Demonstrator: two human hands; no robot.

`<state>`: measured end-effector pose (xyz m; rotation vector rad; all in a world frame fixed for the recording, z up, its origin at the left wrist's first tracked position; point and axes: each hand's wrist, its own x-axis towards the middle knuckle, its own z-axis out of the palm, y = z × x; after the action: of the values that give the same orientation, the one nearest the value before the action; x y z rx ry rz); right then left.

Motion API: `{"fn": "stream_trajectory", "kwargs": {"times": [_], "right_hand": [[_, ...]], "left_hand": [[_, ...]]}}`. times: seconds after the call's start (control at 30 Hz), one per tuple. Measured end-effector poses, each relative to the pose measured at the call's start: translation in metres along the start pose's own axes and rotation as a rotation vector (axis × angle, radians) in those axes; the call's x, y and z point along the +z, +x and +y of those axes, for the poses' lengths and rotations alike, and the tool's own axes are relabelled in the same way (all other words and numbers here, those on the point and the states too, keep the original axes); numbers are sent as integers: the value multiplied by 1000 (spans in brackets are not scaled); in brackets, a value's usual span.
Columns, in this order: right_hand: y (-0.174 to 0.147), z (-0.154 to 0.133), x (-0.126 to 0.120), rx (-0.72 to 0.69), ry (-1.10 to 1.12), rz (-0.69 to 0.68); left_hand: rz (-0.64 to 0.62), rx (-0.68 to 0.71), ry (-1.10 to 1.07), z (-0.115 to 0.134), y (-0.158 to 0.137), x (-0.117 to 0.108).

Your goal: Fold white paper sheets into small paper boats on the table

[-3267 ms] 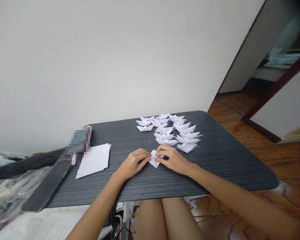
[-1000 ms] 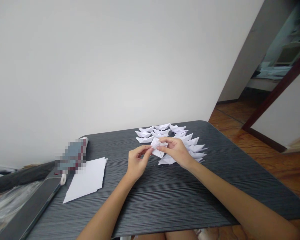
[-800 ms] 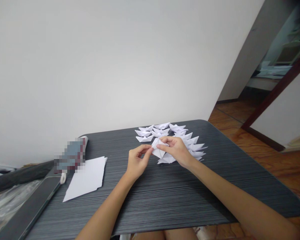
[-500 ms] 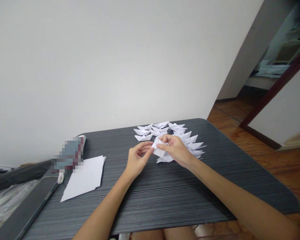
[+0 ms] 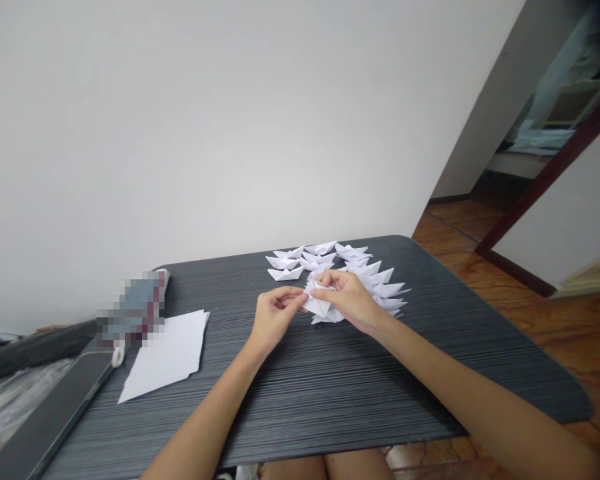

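Folded paper [image 5: 317, 303] is in hand, held up over the table's middle: white, matte, crisp-creased, roughly diamond-shaped. Left grip [image 5: 274, 317] pinches its left corner, thumb against fingers; right grip [image 5: 349, 297] is closed on the right side, thumb flat on the face. Behind and partly hidden by it we've got paper boats [image 5: 286, 274], same white stock, pointed ends, loosely rowed. Table [image 5: 370, 393] is dark grey with fine ribbed grain, rounded corners. To the left we see a stack of paper sheets [image 5: 167, 357], edges slightly ragged, beside a pixelated object [image 5: 139, 303]. Beyond: smooth pale wall [image 5: 230, 133], glossy wood-grain floor [image 5: 565, 327] on the right.
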<state>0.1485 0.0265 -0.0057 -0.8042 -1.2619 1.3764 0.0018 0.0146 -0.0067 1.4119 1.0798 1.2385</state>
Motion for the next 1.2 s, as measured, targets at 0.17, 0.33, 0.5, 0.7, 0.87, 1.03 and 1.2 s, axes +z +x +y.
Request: {"fn": "stream_trajectory", "kwargs": {"times": [0.17, 0.33, 0.5, 0.7, 0.87, 1.03, 1.2], "right_hand": [[1, -1, -4, 91, 11, -14], [3, -5, -13, 149, -102, -78], [4, -7, -16, 124, -223, -119], [1, -11, -12, 29, -157, -155], [1, -13, -12, 0, -239, -216], [1, -11, -13, -54, -346, -183], [1, -9, -15, -180, -404, -225]], "left_hand": [[8, -30, -3, 2, -1, -1], [37, -32, 9, 2, 1, -6], [6, -22, 43, 5, 1, -8], [-18, -56, 43, 9, 1, -9], [-5, -58, 53, 12, 2, -9], [-15, -44, 94, 11, -1, -7], [-12, -15, 113, 11, -1, -8]]}}
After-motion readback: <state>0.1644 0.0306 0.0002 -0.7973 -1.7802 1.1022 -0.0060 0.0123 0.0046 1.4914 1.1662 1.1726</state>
